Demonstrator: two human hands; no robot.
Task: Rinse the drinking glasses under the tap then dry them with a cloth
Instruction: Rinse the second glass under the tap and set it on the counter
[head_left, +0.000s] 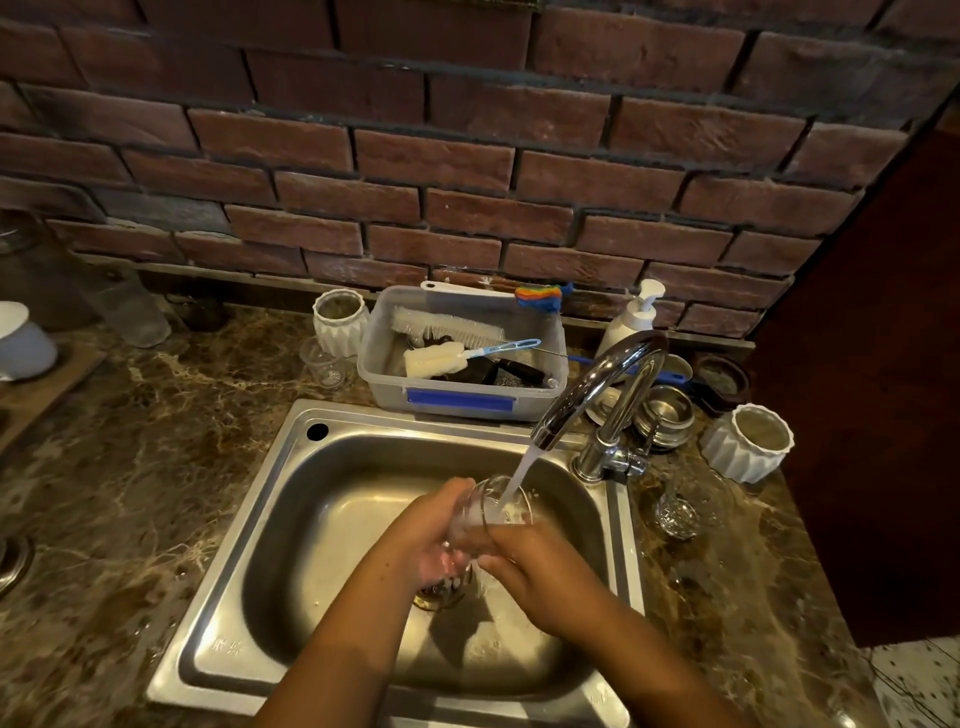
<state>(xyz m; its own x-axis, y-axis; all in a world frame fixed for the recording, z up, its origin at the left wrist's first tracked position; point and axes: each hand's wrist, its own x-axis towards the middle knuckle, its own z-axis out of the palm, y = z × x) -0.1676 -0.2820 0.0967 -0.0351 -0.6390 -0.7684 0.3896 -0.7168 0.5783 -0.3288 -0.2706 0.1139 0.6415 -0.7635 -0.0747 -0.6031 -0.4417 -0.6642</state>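
Over the steel sink (291, 499) both hands hold one clear drinking glass (501, 506), tilted with its mouth toward the tap (597, 384). Water runs from the spout into the glass. My left hand (434, 535) wraps around its left side and base. My right hand (530, 564) grips it from the right, fingers curled on the wall. A second clear glass (685, 501) lies on its side on the counter right of the sink. A small clear glass (324, 364) stands behind the sink at the left. No cloth is in view.
A plastic tub (462, 400) with brushes sits behind the sink. White ribbed pots (748, 441) (340, 319), steel lids (667, 415) and a soap pump (631, 317) crowd the back and right of the marble counter (130, 467). A dark cabinet (883, 415) stands at the right.
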